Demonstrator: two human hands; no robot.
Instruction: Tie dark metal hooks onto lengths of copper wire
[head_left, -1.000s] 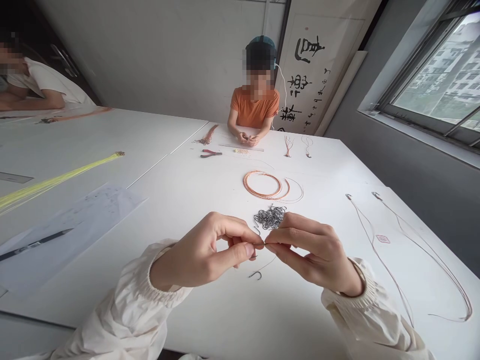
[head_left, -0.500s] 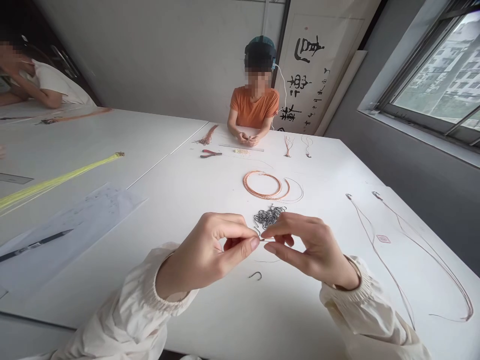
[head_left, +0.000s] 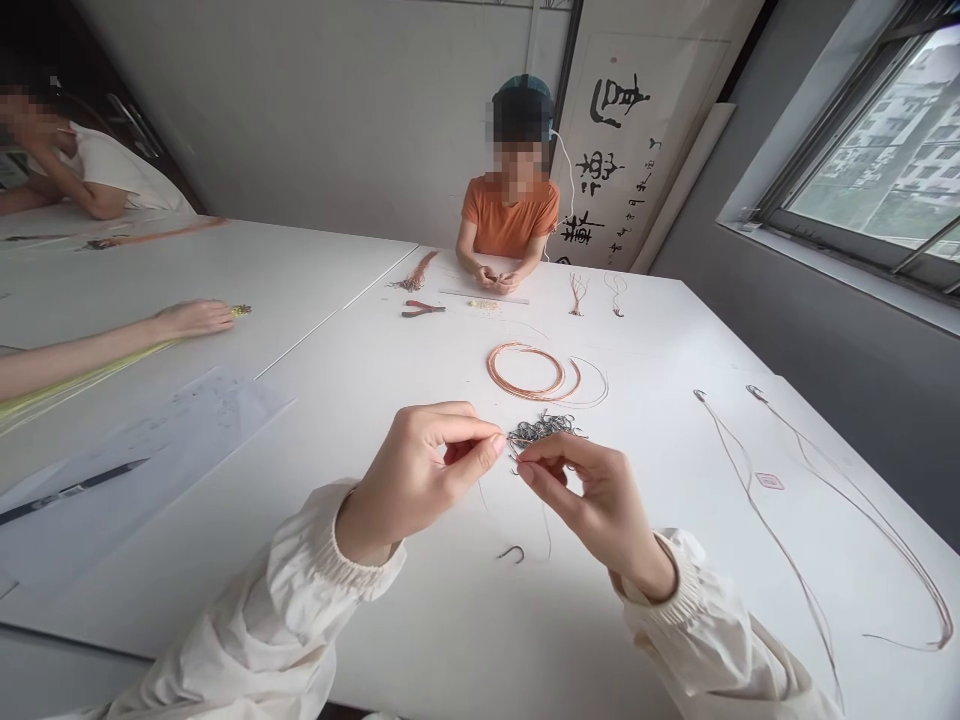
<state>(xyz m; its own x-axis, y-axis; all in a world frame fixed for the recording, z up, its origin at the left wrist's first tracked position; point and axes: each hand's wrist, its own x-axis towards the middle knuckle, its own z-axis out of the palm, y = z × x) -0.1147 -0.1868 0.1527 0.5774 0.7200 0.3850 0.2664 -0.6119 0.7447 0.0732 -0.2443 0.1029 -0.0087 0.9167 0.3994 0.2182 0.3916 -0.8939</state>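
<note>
My left hand [head_left: 424,470] is closed, thumb and forefinger pinching what appears to be a fishing hook, mostly hidden by the fingertips. Just to its right, my right hand [head_left: 589,490] pinches a thin fishing line; the fingertips are close together but apart. Loose ends of thin line hang below both hands. Behind the fingers lies a heap of dark fishing hooks [head_left: 541,427], partly covered by my right hand. One single hook [head_left: 512,553] rests on the white table [head_left: 465,640] below my hands.
A coil of orange line [head_left: 491,372] lies beyond the hooks. Hooks tied on long lines [head_left: 750,490] stretch along the right. Paper [head_left: 180,450] with a pen [head_left: 71,492] is at left, near a co-worker's arm [head_left: 97,350]. Across sits another person [head_left: 510,215] near red-handled pliers [head_left: 422,309].
Both hands have moved slightly up, and the right one also left, its fingers now pinched closer together. A co-worker's arm has come in from the left over the yellow lines.
</note>
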